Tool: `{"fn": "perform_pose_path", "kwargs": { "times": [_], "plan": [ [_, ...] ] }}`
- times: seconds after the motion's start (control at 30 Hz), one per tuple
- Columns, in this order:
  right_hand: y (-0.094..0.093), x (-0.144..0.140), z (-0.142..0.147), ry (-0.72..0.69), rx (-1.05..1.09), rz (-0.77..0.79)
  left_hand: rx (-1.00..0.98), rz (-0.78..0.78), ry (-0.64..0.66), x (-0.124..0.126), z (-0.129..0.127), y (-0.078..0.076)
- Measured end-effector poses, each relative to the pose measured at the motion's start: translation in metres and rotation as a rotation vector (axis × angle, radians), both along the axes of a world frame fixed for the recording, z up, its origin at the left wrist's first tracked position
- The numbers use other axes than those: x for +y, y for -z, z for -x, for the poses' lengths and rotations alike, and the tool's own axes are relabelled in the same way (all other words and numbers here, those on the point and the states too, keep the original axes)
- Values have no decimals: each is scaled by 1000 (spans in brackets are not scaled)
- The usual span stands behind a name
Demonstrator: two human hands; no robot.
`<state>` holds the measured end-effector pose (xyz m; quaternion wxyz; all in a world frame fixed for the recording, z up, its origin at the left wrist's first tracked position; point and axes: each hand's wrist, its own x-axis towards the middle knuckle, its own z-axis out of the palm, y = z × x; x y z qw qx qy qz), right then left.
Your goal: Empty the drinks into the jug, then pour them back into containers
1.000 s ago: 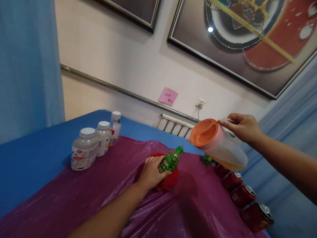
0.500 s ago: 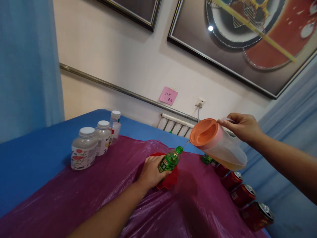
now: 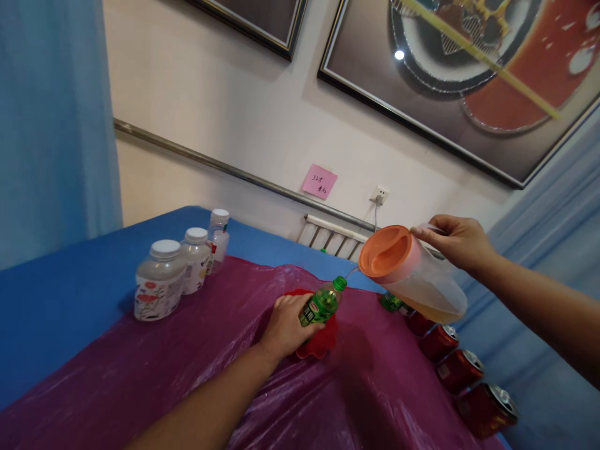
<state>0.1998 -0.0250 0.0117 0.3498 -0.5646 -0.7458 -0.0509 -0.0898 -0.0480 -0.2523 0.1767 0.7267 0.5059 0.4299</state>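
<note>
My left hand (image 3: 289, 326) is closed around a green plastic bottle (image 3: 324, 302), whose uncapped-looking mouth points up and right. Below the bottle lies a red scalloped dish (image 3: 323, 340), partly covered by the hand. My right hand (image 3: 462, 240) grips the handle of a clear pitcher (image 3: 422, 281) with an orange lid (image 3: 387, 251). Tipped to the left, the pitcher holds a yellowish liquid along its lower side. A thin stream runs from its spout into the bottle's mouth; spout and bottle appear apart.
Clear jars with white caps, the nearest a flowered jar (image 3: 159, 281), stand at left. Several red cans, including one in front (image 3: 487, 409), line the right edge near a green can or bottle (image 3: 390, 301). A purple plastic sheet (image 3: 201, 350) covers the blue table (image 3: 47, 300).
Both hands hold almost the same pose as before. The pitcher has shifted very slightly, and the thin stream still runs into the bottle.
</note>
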Motion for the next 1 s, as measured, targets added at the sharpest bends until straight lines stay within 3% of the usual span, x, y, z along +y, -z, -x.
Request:
{"fn": "perform_pose_path", "kwargs": {
  "times": [1.0],
  "plan": [
    [12,0,6,-39,-8,16,-6,-3,2,-3,0,-3]
  ]
}}
